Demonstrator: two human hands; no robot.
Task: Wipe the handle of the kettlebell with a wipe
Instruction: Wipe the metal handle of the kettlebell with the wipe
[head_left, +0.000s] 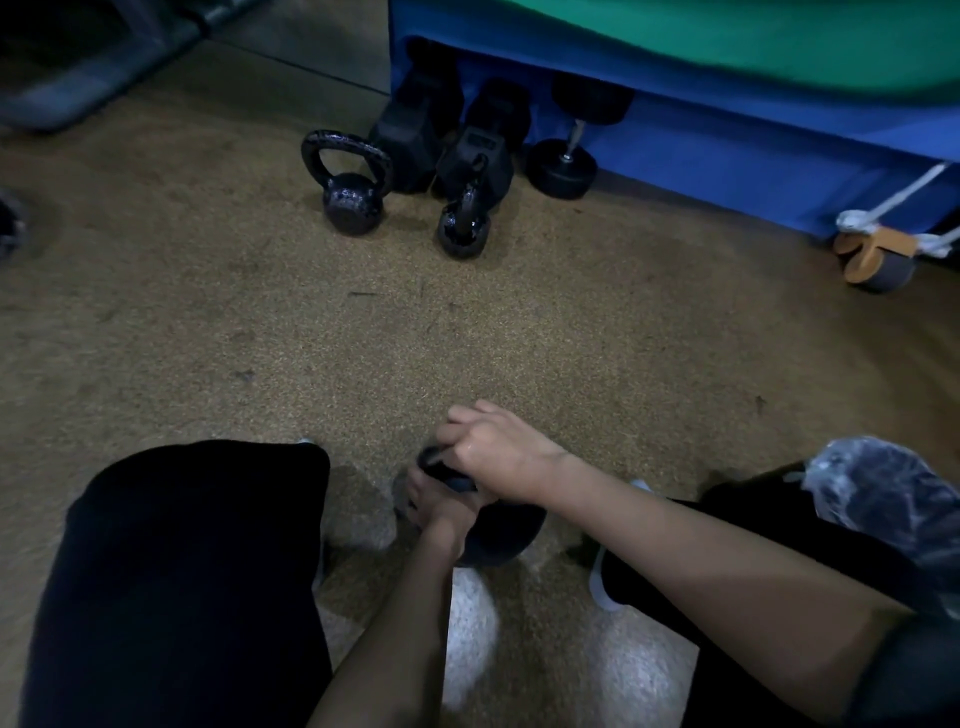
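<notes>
Your left hand (432, 500) and right hand (501, 457) curled fingers (463, 415) round the kettlebell (501, 538) handle (441, 468), likely mid-wipe; next needed rubbing along it

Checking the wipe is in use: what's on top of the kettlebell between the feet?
Both hands sit on the kettlebell: the right hand curls over its handle, the left hand grips just below. They cover most of the handle; no wipe shows.
</notes>
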